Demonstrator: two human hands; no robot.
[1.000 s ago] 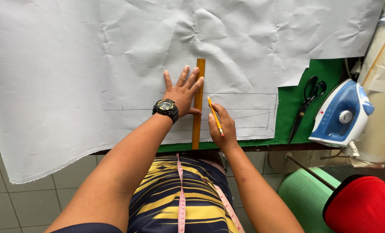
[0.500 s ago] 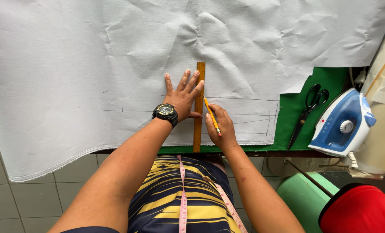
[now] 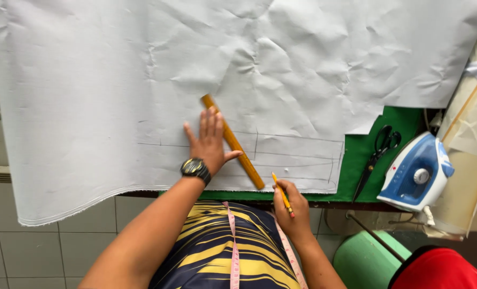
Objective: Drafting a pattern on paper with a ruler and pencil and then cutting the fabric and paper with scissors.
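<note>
The left hand [image 3: 210, 142] is lying spread flat on a tilted wooden ruler [image 3: 232, 141] over creased white paper [image 3: 115, 96]; the right hand [image 3: 291, 206] is pinching a pencil [image 3: 282, 195] beside green table felt [image 3: 367, 155]

Yellow ruler [image 3: 233, 142] slanted across white paper [image 3: 115, 80]

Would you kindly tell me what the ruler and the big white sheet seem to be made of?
The ruler under the left hand looks like wood: matte, yellow-brown, stiff and straight. The white sheet looks like woven cloth, matte and creased, with a stitched-looking lower edge; stiff paper cannot be ruled out.
</note>
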